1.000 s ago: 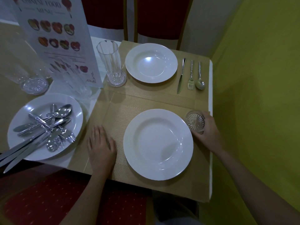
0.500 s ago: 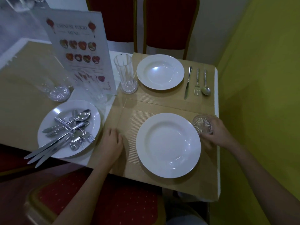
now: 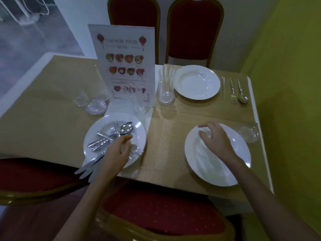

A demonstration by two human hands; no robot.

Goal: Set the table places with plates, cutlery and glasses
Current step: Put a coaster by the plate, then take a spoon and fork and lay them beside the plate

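The left hand [image 3: 119, 150] reaches over the plate of loose cutlery [image 3: 111, 134] that stands at the near left of the worktop [image 3: 40, 105], its fingers curled down among the knives, forks and spoons as if to pick one out; whether it has already pinched a piece I cannot tell, since the hand covers that spot. The pile serves as a stock, kept on a plate so it stays together within reach. The right hand [image 3: 215, 140] hovers loosely spread over the near dinner plate [image 3: 225, 173], holding nothing, and looks free to take or steady whatever comes across. That plate sits in the middle of its gold placemat [image 3: 166, 145], with a glass [image 3: 248, 133] just beside its far right edge, so this place seems to lack only cutlery. The far place shows the pattern to copy: a plate [image 3: 197, 81] with a tall glass [image 3: 166, 86] to one side and a knife, fork and spoon [image 3: 234, 90] lined up on the other. Spare glasses [image 3: 96, 103] wait beside the standing menu card [image 3: 126, 66].
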